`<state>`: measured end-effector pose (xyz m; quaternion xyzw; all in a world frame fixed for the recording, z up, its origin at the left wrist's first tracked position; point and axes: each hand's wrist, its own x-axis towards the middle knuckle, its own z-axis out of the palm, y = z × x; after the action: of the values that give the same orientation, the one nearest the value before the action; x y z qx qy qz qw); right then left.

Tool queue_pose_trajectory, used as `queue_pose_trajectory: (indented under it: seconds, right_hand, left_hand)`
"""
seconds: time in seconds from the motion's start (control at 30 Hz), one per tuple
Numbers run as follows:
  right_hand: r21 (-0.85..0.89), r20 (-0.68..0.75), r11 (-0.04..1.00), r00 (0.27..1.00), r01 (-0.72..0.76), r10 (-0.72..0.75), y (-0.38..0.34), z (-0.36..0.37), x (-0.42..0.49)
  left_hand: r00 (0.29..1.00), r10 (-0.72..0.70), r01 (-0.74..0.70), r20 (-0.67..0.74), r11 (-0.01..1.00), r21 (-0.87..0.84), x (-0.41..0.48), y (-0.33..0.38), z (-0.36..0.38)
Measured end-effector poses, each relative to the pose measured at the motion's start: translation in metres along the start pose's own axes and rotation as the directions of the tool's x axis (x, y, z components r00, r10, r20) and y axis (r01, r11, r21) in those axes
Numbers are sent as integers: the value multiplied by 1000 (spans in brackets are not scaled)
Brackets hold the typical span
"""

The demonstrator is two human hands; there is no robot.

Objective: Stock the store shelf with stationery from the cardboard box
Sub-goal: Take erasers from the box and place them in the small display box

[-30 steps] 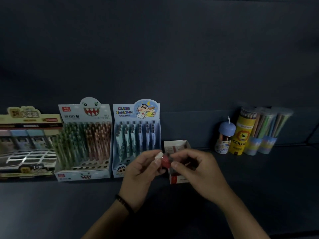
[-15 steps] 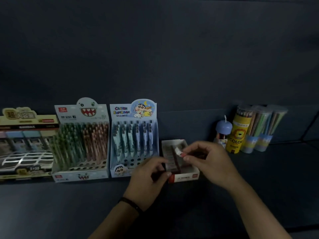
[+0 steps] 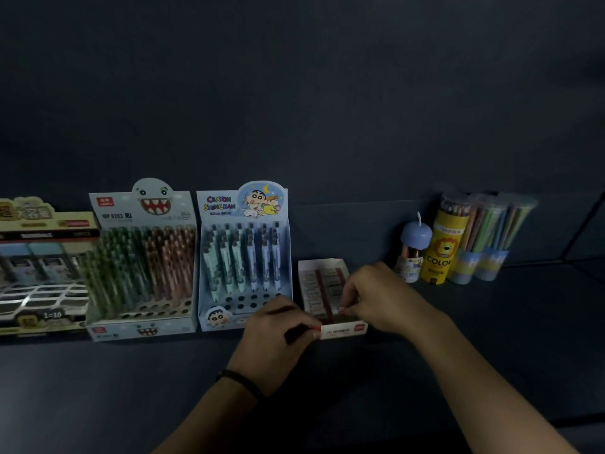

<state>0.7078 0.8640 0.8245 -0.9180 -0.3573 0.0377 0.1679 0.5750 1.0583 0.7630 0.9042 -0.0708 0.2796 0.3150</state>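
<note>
Left arm: it comes up from the bottom centre of the frame, forearm angled up and to the right, with a dark wristband point(image 3: 239, 380) at the wrist.
Left hand: the left hand point(image 3: 278, 326) sits just below centre, back to the camera, fingers curled toward the right.
Left grip: closed; thumb and fingertips pinch the front left corner of the small box point(image 3: 342, 330).
Right arm: it enters from the lower right corner and reaches up and left across the dark shelf point(image 3: 491, 339).
Right hand: the right hand point(image 3: 383, 299) hangs over the right side of the small box, knuckles up, fingers bent down and to the left.
Right grip: its fingertips point(image 3: 343, 310) dip into the front part of the box, touching the contents; whether they pinch a piece cannot be told in the dim light.
Small box: low, white and red, open on top, it stands on the shelf just right of centre, between the two hands.
Contents: rows of small blocks point(image 3: 311, 286) in pale wrappers lie packed inside, with dark red strips between the rows.
Left of the box: a light blue cartoon pen display point(image 3: 244, 257) stands just beside it, then a shark-face pen display point(image 3: 144, 257), then a beige display point(image 3: 39, 273) at the left edge.
Right of the box: well apart, in the middle right of the frame, stand a little blue-capped tube point(image 3: 413, 253), a yellow pencil tube point(image 3: 440, 250) with a lion, and clear pencil tubs point(image 3: 484, 244).
</note>
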Motion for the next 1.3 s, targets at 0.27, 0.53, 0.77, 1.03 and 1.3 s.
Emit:
queue_pose_trajectory:
  seconds: [0.27, 0.53, 0.77, 1.03, 1.3]
  right_hand:
    - [27, 58, 999, 997, 39, -41, 4, -8, 2]
    - [-16, 112, 997, 991, 74, -72, 6, -8, 8]
    - [-106, 143, 987, 984, 121, -105, 5, -4, 14]
    - [-134, 91, 977, 983, 168, -156, 6, -10, 9]
    - [-166, 185, 972, 973, 169, -137, 1, -11, 14]
  left_hand:
    - [1000, -6, 6, 6, 1000, 10, 1, 0, 0]
    - [1000, 2, -2, -1, 1000, 13, 1, 0, -1]
    - [1000, 17, -17, 14, 1000, 11, 1, -1, -1]
    - [1000, 0, 0, 19, 1000, 1, 0, -1, -1]
    - [1000, 0, 0, 25, 1000, 5, 1, -3, 0]
